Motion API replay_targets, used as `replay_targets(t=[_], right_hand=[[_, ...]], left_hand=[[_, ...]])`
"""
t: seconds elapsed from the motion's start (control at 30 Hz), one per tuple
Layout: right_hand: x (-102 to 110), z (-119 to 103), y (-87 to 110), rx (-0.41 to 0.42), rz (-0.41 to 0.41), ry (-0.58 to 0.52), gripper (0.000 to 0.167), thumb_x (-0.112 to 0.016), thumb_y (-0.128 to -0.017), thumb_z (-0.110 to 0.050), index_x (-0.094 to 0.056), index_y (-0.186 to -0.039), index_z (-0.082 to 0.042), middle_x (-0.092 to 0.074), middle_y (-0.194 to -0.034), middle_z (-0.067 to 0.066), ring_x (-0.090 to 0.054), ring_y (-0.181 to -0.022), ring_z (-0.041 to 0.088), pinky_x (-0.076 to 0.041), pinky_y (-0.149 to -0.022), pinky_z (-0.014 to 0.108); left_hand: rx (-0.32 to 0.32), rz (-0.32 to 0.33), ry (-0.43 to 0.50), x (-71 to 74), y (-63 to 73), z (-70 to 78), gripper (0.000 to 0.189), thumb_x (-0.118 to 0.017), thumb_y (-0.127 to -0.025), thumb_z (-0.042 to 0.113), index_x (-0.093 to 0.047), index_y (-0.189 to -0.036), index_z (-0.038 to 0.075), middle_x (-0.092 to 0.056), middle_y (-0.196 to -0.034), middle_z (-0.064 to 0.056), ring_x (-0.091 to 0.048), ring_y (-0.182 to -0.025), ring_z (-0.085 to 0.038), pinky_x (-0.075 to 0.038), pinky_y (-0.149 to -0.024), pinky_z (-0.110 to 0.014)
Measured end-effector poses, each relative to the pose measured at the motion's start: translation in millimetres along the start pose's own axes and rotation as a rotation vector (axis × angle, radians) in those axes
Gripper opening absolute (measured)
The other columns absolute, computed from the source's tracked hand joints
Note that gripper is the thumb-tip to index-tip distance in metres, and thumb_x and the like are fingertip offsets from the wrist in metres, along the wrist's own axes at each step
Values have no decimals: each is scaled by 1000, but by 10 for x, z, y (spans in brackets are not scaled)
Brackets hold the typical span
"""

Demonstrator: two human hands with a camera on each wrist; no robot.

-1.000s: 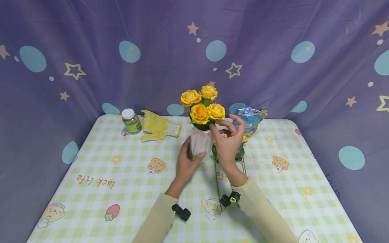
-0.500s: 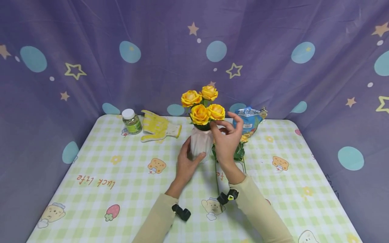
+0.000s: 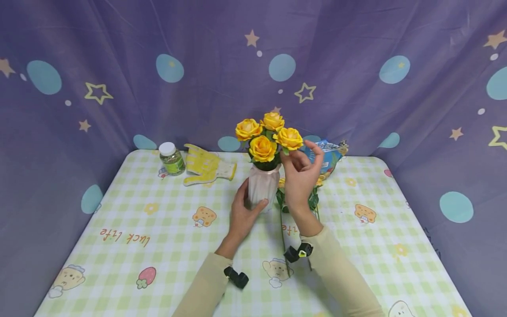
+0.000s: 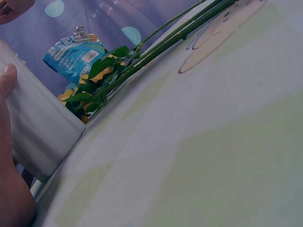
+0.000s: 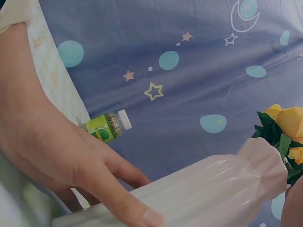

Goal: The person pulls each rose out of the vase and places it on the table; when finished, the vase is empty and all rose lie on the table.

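A pale ribbed vase (image 3: 261,185) with a wavy rim stands on the table, several yellow roses (image 3: 248,128) in it. My left hand (image 3: 242,212) holds the vase low on its left side, the thumb across its front; the right wrist view shows this hand (image 5: 71,151) along the vase body (image 5: 208,187). With thumb and forefinger my right hand (image 3: 302,180) pinches the front-right rose (image 3: 289,139) just below its bloom; the exact contact is partly hidden. Behind that hand, more roses lie on the table, their green stems (image 4: 161,52) pointing toward me.
A blue bag (image 3: 328,154), closed with a metal clip (image 4: 81,34), sits behind the right hand. To the back left are a white-capped jar (image 3: 172,159) and a yellow-and-white glove (image 3: 207,165). A purple curtain (image 3: 222,88) hangs beyond the checked tablecloth (image 3: 166,264).
The right hand has shifted a little right and up, and the front-right rose has moved the same way, apart from the front rose. The left hand and vase have stayed put.
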State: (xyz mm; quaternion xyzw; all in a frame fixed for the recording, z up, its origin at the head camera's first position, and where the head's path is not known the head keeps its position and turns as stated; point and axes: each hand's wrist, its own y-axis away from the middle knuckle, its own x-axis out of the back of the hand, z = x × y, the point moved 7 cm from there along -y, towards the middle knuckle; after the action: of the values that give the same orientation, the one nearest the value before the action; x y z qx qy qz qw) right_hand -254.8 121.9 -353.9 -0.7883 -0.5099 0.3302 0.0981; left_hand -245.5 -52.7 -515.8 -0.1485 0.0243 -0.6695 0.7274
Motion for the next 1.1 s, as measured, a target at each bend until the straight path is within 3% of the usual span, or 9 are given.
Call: replay_targets(t=[0.6, 1.1], right_hand=[[13, -168, -191, 57, 52, -66, 52, -81, -95, 7, -53, -137, -8, -76, -88, -2, -75, -85, 15, -60, -83, 29], [111, -393, -417, 162, 123, -155, 48, -77, -95, 11, -53, -133, -3, -78, -88, 8, -77, -85, 20, -61, -83, 31]], left_hand=[[-16, 10, 51, -9, 4, -10, 83, -89, -96, 12, -47, -168, 9, -56, -163, -18, -55, -147, -38, -40, -123, -62], [-9, 6, 42, -4, 7, 17, 85, -89, -95, 15, -46, -168, 8, -56, -163, -17, -55, -148, -36, -41, -124, -59]])
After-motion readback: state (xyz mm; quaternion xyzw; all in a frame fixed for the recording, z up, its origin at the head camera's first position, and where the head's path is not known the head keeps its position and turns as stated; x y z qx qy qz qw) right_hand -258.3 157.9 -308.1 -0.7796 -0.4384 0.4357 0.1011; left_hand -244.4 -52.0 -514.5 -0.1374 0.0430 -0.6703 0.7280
